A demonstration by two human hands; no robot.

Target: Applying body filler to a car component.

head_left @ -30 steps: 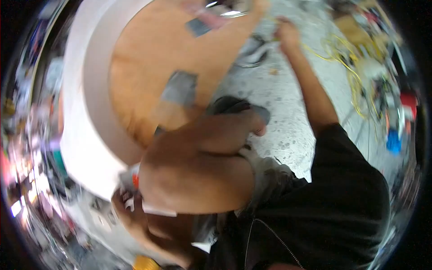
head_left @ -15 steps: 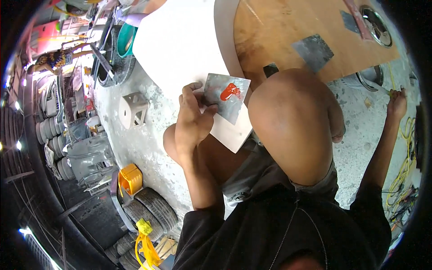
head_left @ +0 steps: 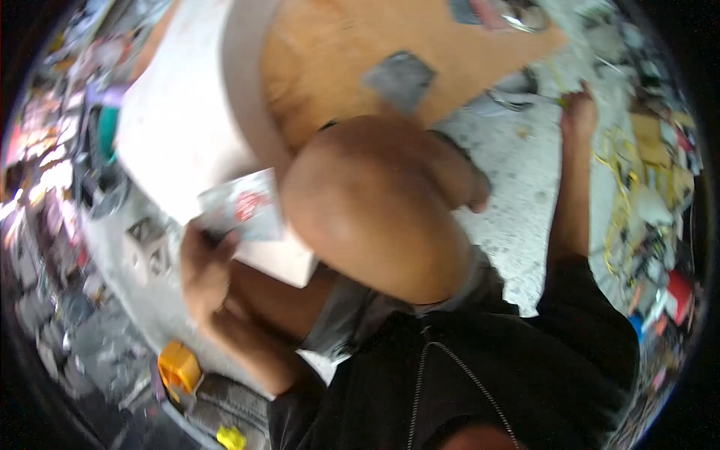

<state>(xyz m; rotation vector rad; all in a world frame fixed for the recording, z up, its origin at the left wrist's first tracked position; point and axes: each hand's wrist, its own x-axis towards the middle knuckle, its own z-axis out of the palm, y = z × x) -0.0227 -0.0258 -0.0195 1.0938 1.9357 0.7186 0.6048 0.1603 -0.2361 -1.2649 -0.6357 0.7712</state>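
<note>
My left hand [head_left: 206, 262], seen at the left of centre, grips the edge of a thin square grey plate [head_left: 221, 214]. On the plate lies a smear of red paste [head_left: 251, 204]. Below it a pale white piece [head_left: 281, 261] shows beside my bent knee. At the upper right, my right hand [head_left: 579, 112] is closed on what looks like a putty knife [head_left: 546, 99], its pale blade pointing left toward an open can [head_left: 499, 97] beside the board. Motion blur hides whether the blade is inside the can.
A large white curved panel [head_left: 180, 97] spreads ahead on the left, next to a brown board [head_left: 330, 60] with a grey square patch [head_left: 401, 79]. Another round tin [head_left: 525, 19] sits at the board's far end. Yellow cable [head_left: 611, 187] lies right; a yellow container [head_left: 178, 366] and tyres [head_left: 225, 401] stand lower left.
The whole view has swung to the right, so things sit further left and blur. Both hands keep their holds; the putty knife remains by the can.
</note>
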